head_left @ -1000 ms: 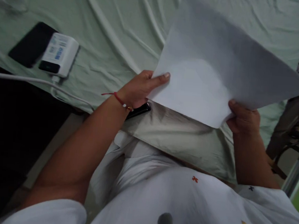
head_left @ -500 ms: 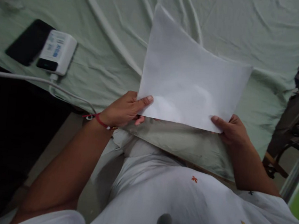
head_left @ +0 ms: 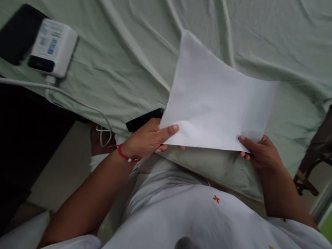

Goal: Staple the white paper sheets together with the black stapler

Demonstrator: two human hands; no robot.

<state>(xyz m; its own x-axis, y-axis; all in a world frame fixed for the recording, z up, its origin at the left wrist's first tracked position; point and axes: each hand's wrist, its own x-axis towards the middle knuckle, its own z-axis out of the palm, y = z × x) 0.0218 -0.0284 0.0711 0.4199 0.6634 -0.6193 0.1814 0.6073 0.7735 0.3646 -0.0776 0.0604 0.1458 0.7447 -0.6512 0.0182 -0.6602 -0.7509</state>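
Note:
A blank white sheet of paper [head_left: 214,101] spans the space between my two hands, its far edge curving over the green cloth. My left hand [head_left: 153,137] is closed on the near left corner, thumb on top and fingers underneath. At the near right corner, my right hand [head_left: 258,148] pinches the sheet the same way. Whether it is one sheet or several I cannot tell. Just beyond my left hand lies a flat black object [head_left: 143,119], partly hidden by the hand and paper.
A wrinkled light-green cloth [head_left: 116,58] covers the surface before me. To the left, a white power bank [head_left: 56,47] with a plugged-in white cable [head_left: 70,93] lies against a dark phone-like slab [head_left: 14,33]. Dark chair-like parts [head_left: 324,142] stand at the right.
The paper and both hands have come slightly nearer to me, the left also moving right. The black object beside my left hand has come into sight. The camera view has shifted a little.

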